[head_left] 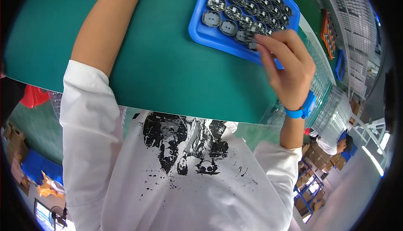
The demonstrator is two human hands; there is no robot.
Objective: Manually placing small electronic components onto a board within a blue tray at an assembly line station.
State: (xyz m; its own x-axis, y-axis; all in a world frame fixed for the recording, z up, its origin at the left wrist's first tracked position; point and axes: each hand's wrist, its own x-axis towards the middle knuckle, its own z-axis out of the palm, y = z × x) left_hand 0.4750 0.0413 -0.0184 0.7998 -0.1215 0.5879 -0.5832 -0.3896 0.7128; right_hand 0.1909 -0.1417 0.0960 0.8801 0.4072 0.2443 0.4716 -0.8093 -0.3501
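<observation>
My right hand [290, 65] reaches over the front edge of a blue plastic tray [206, 35]. Its thumb and index finger are pinched together on a small round part [252, 32], dark with silvery bits and blurred. Rows of similar round parts fill the tray, such as a dark, shiny one [216, 3]. A few in the front row show a flat grey face, like the grey-faced part [211, 19] at the left corner. My left forearm [103, 29] stretches across the table and leaves the picture at the top, so my left hand is out of sight.
A green mat [168, 71] covers the table under the tray. Stacked clear plastic trays [329, 113] stand at the table's right edge. Farther right lie an orange tray [328, 33] with parts and a blue bin [340, 65]. Another person [329, 145] sits behind at the right.
</observation>
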